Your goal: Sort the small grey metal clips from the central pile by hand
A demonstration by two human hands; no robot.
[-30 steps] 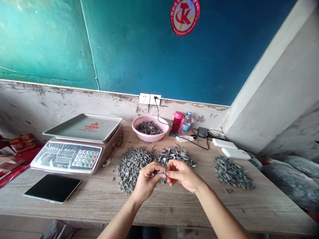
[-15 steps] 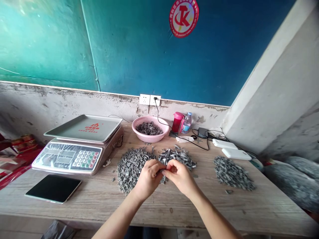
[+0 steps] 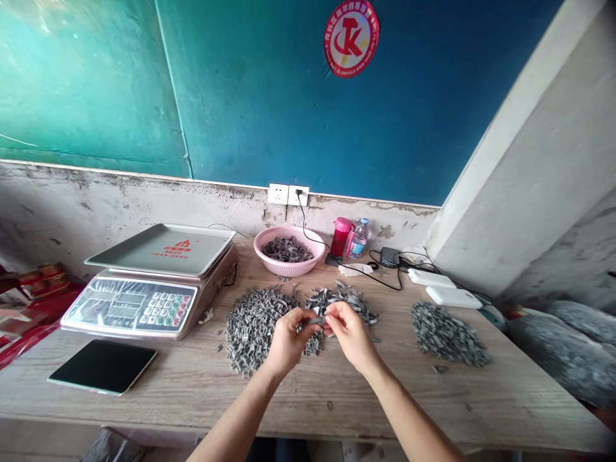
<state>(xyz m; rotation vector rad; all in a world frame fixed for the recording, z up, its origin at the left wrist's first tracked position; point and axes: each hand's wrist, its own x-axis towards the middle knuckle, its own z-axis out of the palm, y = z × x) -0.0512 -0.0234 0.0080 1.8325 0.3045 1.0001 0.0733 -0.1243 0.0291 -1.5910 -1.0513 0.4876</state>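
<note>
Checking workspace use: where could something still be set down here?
Bare tabletop lies below the left hand and right hand, and between the tablet and the left grey heap. Crowded behind the hands, where heaps near the pink basket.

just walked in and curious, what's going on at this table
A person is holding a small grey piece between their left hand and right hand, just above loose heaps of similar pieces on a wooden table. One heap lies by the left hand, a looser heap sits behind the hands, and a third heap lies further right. More pieces sit in a pink basket, and a digital scale stands to the left.
</note>
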